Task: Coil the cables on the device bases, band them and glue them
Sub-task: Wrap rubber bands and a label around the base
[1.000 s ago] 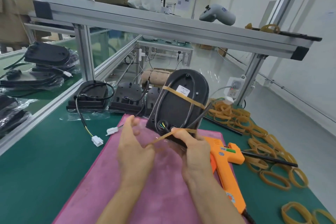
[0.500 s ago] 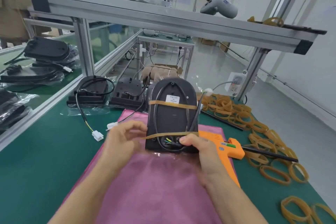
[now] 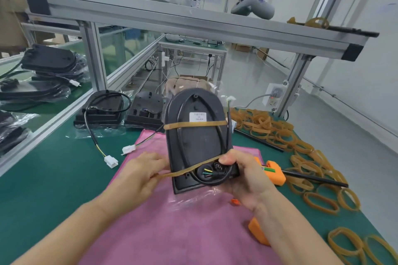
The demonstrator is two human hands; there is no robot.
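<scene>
banding step in hand. device base (image 3: 195,135) stands tilted on the pink mat (image 3: 172,232) at desk centre, upper rubber band (image 3: 195,124) on. right hand (image 3: 243,175) grips the base's 5 o'clock corner, thumb pinning the second rubber band (image 3: 189,168); left hand (image 3: 141,175) pinches its end at 9 o'clock. next: stretch it round the back over the coiled cable (image 3: 217,135).

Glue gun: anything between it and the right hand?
Yes. The right hand grips the base and pins the lower band; the glue gun lies beside and partly under it, so the hand must let go first.
</scene>
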